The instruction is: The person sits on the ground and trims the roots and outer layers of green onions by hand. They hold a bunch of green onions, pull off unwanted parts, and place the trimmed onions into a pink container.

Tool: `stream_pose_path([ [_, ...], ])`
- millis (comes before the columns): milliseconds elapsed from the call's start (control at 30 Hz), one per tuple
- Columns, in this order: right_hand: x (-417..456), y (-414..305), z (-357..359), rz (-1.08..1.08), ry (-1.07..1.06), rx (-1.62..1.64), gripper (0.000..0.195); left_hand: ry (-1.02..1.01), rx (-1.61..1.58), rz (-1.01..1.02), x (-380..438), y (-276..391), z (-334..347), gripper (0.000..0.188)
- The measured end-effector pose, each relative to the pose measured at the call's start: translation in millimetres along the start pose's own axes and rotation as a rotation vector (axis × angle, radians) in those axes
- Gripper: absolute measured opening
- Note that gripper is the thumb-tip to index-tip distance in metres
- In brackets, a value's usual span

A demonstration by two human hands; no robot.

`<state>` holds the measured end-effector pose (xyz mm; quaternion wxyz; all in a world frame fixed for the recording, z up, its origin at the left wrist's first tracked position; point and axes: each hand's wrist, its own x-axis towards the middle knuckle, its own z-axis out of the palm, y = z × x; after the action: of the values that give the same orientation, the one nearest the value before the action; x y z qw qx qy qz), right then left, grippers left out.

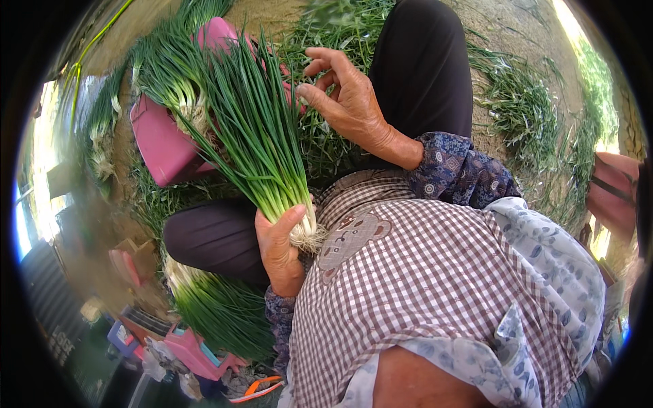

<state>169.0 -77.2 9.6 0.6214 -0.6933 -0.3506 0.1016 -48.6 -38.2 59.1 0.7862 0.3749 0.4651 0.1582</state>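
Observation:
My left hand (280,250) grips a bunch of green onions (255,137) near the white bulbs, with the roots (308,237) close to my checked apron (398,255). The long green leaves point up and away from me. My right hand (354,99) is raised to the right of the leaves, fingers bent and apart, holding nothing that I can make out. Behind the held bunch, more green onions (168,71) lie on a pink plastic object (166,140), which is partly hidden. Another pile of green onions (219,311) lies beside my left leg.
Loose leaf scraps (523,102) are strewn over the ground on the right and between my legs. More green onions (102,130) lie at the far left, near a yellow cord (76,76). A pink plastic item (196,352) and a shoe with orange trim (257,387) are at lower left.

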Motion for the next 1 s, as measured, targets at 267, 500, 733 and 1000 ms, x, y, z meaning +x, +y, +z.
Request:
stream_pose_path([
  [267,-15,-21,17,0.030,-0.429,-0.057,0.014,-0.034,0.042,0.024,-5,2,0,0.053],
  [500,-16,-10,12,0.023,-0.335,0.127,0.011,-0.019,-0.067,0.005,-5,1,7,0.044],
  [733,10,-9,-30,0.062,-0.134,0.190,0.014,-0.112,-0.038,-0.001,0,3,-2,0.050],
  [1000,-27,-32,8,0.006,-0.509,-0.045,0.018,-0.020,-0.087,0.019,-6,0,13,0.056],
])
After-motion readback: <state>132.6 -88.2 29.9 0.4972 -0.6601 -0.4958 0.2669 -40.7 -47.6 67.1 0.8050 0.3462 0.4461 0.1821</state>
